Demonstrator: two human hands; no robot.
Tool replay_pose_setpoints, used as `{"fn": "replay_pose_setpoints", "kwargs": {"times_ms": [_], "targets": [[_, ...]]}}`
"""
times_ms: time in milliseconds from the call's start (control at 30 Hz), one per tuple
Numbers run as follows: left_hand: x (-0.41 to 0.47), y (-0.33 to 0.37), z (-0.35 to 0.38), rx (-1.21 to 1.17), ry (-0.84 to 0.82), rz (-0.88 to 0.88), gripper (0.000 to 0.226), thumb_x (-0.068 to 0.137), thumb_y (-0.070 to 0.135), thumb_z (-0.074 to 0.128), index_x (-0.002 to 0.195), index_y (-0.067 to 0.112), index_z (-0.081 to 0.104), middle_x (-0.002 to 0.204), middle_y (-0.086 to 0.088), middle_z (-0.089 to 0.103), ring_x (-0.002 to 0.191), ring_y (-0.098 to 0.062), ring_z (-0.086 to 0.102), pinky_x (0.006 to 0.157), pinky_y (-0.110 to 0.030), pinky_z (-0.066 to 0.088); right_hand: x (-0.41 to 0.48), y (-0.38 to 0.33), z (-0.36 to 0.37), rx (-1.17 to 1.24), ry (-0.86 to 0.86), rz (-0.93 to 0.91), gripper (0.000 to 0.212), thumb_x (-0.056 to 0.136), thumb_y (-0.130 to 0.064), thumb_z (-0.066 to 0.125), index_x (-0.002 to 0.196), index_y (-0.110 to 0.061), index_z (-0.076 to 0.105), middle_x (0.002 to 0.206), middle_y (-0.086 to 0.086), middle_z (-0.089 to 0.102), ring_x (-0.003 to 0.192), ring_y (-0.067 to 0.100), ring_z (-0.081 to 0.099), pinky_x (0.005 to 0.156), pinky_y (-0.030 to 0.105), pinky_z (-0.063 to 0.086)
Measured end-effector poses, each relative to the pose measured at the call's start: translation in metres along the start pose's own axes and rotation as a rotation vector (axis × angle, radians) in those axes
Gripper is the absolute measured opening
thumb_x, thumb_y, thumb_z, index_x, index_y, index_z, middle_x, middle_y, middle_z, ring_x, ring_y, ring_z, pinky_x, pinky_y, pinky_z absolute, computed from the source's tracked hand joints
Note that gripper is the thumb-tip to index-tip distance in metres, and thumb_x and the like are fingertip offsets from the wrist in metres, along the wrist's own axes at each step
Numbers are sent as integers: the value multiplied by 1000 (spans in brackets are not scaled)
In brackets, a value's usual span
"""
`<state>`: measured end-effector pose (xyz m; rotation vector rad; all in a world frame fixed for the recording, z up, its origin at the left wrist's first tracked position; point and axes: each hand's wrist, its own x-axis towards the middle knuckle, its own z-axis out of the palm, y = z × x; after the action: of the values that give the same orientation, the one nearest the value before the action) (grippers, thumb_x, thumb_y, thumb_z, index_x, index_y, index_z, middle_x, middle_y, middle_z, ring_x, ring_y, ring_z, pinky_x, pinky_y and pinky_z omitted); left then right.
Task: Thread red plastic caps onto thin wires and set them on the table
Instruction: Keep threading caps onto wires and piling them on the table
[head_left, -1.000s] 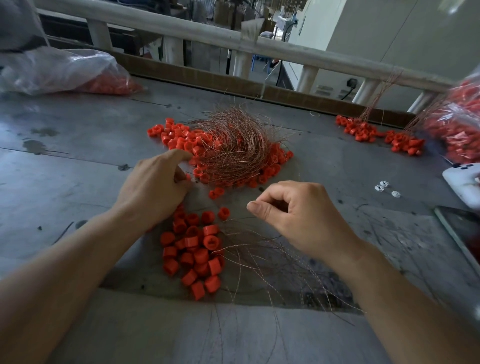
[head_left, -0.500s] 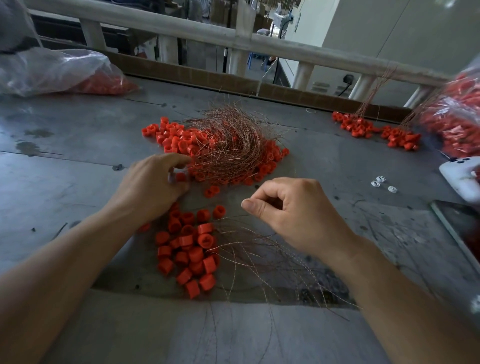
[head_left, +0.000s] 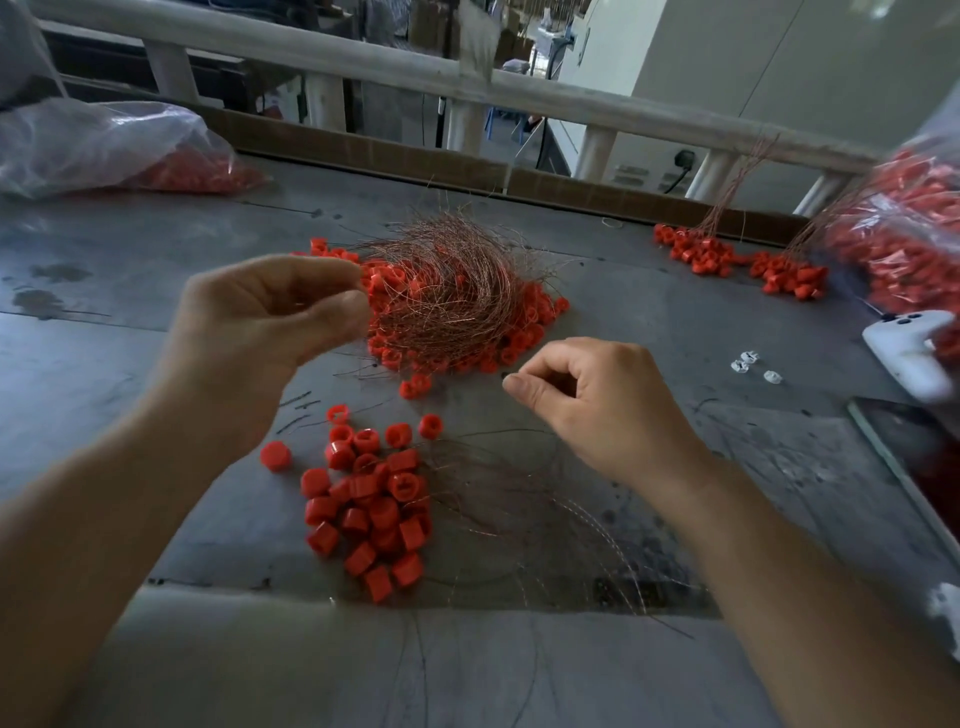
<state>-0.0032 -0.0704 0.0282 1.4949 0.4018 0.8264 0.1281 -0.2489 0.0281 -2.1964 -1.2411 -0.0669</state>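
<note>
- Left hand (head_left: 270, 322) is raised over the tabletop (head_left: 78, 353). The grip is curled, thumb and forefinger nearly meeting, and it is too blurred to tell what it holds, if anything.
- Right hand (head_left: 597, 405) is low, near the tabletop. The grip is clenched, thumb tip against the forefinger. I can't tell if a wire is pinched.
- Loose red caps (head_left: 374, 509) are heaped on the tabletop between the forearms.
- Thin loose wires (head_left: 545, 509) fan out just right of that heap.
- A copper wire tangle (head_left: 452, 301) sits on more caps, behind both hands.
- Capped wire bundles (head_left: 696, 254) lie far right.
</note>
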Motion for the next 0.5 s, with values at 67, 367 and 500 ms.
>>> {"fn": "replay_pose_setpoints", "kwargs": {"times_ms": [67, 367, 500], "targets": [[-7, 3, 3, -76, -94, -55, 28, 43, 32, 73, 70, 25, 75, 74, 2, 72, 75, -10, 69, 71, -16, 53, 5, 6, 0, -1, 27, 36, 14, 84, -29, 64, 84, -16, 70, 80, -5, 63, 71, 9, 55, 68, 24, 44], [-21, 6, 13, -72, -239, -41, 26, 58, 45, 69, 67, 20, 69, 58, -1, 64, 49, -10, 59, 43, -18, 47, 25, 21, 13, -98, -201, 13, 49, 93, -22, 51, 139, -19, 37, 153, -8, 16, 139, 5, 7, 100, 11, 2], [-23, 9, 10, -125, -306, -2, 43, 49, 61, 78, 70, 24, 70, 59, 0, 65, 49, -10, 59, 43, -18, 45, 26, 24, 20, -102, -272, -12, 52, 95, -21, 47, 143, -13, 27, 154, -6, 15, 139, 2, 2, 96, 5, -3]]}}
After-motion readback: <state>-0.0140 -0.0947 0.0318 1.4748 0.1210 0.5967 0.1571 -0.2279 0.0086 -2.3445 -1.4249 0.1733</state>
